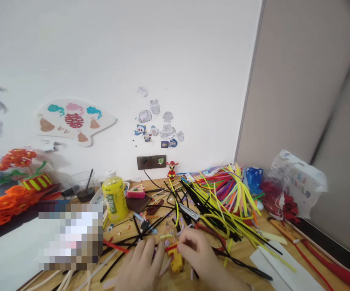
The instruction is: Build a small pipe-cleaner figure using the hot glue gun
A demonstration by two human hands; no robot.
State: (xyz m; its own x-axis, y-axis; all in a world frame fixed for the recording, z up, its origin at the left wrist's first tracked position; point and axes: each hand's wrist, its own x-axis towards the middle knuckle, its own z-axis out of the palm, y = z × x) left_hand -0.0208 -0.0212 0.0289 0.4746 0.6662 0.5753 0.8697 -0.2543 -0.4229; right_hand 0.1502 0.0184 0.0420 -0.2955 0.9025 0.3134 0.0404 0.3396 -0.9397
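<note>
My left hand point(141, 264) and my right hand point(195, 254) are close together at the bottom centre, over a wooden table point(243, 252). A short red pipe cleaner point(171, 248) runs between them, and my right fingertips pinch it. A small yellow pipe-cleaner piece point(176, 260) sits just below, partly hidden by my fingers. My left fingers curl beside it, and I cannot tell whether they grip anything. Loose black pipe cleaners point(206, 216) lie in a heap beyond my hands, with metal pliers point(189, 212) on top.
A bundle of multicoloured pipe cleaners point(226, 190) stands at the back right. A yellow bottle point(114, 198) and a glass point(84, 188) stand at the back left. White paper point(283, 268) lies at the front right. Orange pipe-cleaner flowers point(2, 206) lie at the far left.
</note>
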